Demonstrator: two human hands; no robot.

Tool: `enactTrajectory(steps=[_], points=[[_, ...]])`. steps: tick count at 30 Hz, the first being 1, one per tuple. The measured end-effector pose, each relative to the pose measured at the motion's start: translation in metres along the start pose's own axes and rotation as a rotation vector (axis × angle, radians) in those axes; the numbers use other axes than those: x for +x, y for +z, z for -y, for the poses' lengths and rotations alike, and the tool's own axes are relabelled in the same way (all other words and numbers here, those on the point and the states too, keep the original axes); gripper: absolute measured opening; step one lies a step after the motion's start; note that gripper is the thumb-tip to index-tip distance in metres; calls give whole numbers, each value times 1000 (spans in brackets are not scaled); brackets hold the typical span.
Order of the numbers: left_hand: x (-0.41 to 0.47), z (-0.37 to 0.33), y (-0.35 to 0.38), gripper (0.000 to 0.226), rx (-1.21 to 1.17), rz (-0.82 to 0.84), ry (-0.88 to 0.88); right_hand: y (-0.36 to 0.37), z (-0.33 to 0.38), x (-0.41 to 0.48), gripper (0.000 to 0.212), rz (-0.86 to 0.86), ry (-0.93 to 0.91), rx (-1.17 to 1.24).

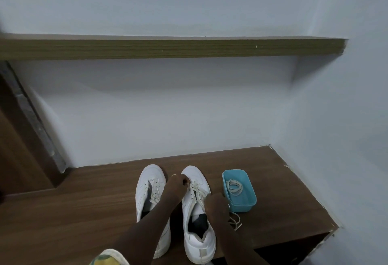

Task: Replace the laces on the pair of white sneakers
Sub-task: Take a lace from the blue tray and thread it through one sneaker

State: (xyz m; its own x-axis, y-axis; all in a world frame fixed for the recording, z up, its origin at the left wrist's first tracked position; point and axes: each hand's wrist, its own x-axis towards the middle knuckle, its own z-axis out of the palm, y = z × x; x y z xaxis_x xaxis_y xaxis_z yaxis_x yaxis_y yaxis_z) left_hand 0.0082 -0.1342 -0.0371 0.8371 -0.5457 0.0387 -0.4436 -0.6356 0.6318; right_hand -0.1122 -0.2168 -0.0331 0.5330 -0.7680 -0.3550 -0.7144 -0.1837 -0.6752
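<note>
Nearest, at the bottom edge, a scrap of yellow-and-green fabric (pixel 109 257), then two bare forearms reaching away over the wooden bench (pixel 73 212). Side by side on it, toes toward the far wall, the pair of white sneakers: left sneaker (pixel 144 199) and right sneaker (pixel 199 250). At the far eyelets of the right sneaker, the left hand (pixel 176 182), fingers bunched and pinching the lace (pixel 198 190). Over the middle eyelets, the right hand (pixel 216 205), curled; fingers hidden behind its back, so cannot tell whether holding anything. Just right of that shoe, a loose lace end (pixel 235 222) trailing on the bench. Farther right, a light-blue plastic tub (pixel 241 206) with a coiled lace (pixel 235 187) inside.

Judged somewhere around midway: right sneaker laced across most eyelets, left sneaker only loosely and partly laced, its throat gaping. Unclear whether threading in or pulling out. Probably left to do: finishing both shoes and tying off.

No brand, label or writing legible anywhere.
</note>
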Motion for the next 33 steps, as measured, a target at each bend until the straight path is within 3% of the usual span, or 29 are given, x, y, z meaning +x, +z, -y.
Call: enactTrajectory(steps=[5,8,11,17,20,25,29,33], points=[[-1,-8,4,26,66,34,95,4,2,2,30,-24,-57,-81],[0,-16,4,27,148,135,139,5,5,4,32,-62,-36,-206],[7,-18,2,27,217,189,136,-1,6,8,36,-23,-173,-371],[17,-23,-1,24,297,230,91,-2,7,27,33,131,-209,-446],[20,-29,2,22,362,254,88,1,7,30,34,117,-171,-401],[22,-41,10,26,520,283,99,3,5,29,31,28,-69,-155],[19,-46,11,33,494,346,19,-3,3,25,27,-51,45,115],[18,-48,9,38,429,454,-30,-3,6,19,33,-117,72,-1]])
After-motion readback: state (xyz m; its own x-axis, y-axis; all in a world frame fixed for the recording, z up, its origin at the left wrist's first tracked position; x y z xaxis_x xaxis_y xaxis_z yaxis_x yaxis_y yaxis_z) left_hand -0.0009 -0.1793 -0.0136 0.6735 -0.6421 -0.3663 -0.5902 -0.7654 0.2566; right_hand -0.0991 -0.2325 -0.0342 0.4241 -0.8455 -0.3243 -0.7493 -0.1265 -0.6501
